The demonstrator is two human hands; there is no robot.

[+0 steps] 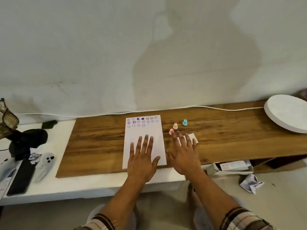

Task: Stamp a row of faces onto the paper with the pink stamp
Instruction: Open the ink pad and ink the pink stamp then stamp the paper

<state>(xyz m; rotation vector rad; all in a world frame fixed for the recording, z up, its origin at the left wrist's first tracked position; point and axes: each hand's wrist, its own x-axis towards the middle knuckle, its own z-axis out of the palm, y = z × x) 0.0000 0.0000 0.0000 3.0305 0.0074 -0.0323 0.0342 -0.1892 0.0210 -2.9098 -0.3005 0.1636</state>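
A white sheet of paper [144, 130] lies on the wooden board [99, 140], with rows of small purple stamped faces and two hearts near its far edge. My left hand [142, 156] rests flat on the paper's near half, fingers spread. My right hand [184, 153] hovers just right of the paper, fingers spread and holding nothing. Its index fingertip is at the pink stamp [171, 131], which stands on the board and is partly hidden by the finger. Behind it stand a peach stamp [175, 126] and a teal stamp [184, 122].
A small white card or pad [192, 137] lies under my right fingers. A white round disc [287, 112] sits at the board's far right and a white cable [216, 108] runs along the wall. Dark objects [25, 146] and crumpled paper [250, 183] lie to the left and lower right.
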